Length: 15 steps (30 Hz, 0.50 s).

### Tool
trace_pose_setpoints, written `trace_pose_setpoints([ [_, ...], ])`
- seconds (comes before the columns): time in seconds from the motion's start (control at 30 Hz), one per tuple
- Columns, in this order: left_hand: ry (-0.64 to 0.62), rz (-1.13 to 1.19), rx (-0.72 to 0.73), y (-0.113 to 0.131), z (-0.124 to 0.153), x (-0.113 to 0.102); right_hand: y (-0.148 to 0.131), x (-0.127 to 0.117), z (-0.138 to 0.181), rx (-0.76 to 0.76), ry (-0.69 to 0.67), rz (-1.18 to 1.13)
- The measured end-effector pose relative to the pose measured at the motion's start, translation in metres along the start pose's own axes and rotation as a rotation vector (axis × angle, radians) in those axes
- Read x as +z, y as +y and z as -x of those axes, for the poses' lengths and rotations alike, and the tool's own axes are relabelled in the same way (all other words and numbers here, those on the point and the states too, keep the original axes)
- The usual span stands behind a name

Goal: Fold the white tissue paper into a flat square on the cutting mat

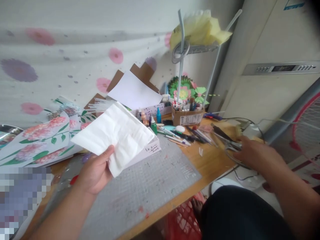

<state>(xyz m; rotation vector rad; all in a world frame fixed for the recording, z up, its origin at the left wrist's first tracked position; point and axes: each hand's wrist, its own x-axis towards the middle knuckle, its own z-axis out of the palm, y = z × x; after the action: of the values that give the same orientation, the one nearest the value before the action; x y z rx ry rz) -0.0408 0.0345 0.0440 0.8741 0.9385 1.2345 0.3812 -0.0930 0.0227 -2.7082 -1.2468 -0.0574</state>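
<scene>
My left hand (98, 170) pinches a folded white paper napkin (122, 133) between thumb and fingers, raised above the grey cutting mat (165, 180). The napkin is creased, with rough edges. At the right end of the table, my right hand (250, 151) has its fingers curled at a metallic tool (228, 142) with a dark part. Blur and the hand hide what kind of tool it is and how it is gripped.
A cardboard box (187, 118) of pens stands at the back, beside a green paint bottle (153, 126) and a blue bottle (158, 115). Loose pens (178, 140) lie in front. Flower-printed sheets (50, 136) cover the left. Cables (246, 120) run along the right end.
</scene>
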Motion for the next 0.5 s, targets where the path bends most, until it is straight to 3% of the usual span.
trace_pose_setpoints([
  [0.13, 0.019, 0.033, -0.018, 0.001, 0.003, 0.003, 0.006, -0.017, 0.018, 0.016, 0.09, -0.149],
  [0.23, -0.001, 0.096, -0.029, -0.001, 0.006, 0.004, -0.015, -0.021, 0.035, 0.022, 0.09, -0.629],
  [0.3, 0.0, 0.148, -0.032, -0.002, 0.006, 0.005, -0.04, -0.014, 0.049, 0.01, -0.026, -0.902],
  [0.37, 0.01, 0.195, -0.033, -0.002, 0.005, 0.004, -0.067, -0.002, 0.065, -0.073, -0.314, -1.078],
  [0.43, 0.006, 0.227, -0.026, -0.001, 0.003, 0.001, -0.09, 0.01, 0.082, -0.129, -0.507, -1.104],
  [0.5, -0.002, 0.241, -0.022, -0.001, 0.003, -0.002, -0.107, 0.02, 0.101, -0.14, -0.562, -1.15],
])
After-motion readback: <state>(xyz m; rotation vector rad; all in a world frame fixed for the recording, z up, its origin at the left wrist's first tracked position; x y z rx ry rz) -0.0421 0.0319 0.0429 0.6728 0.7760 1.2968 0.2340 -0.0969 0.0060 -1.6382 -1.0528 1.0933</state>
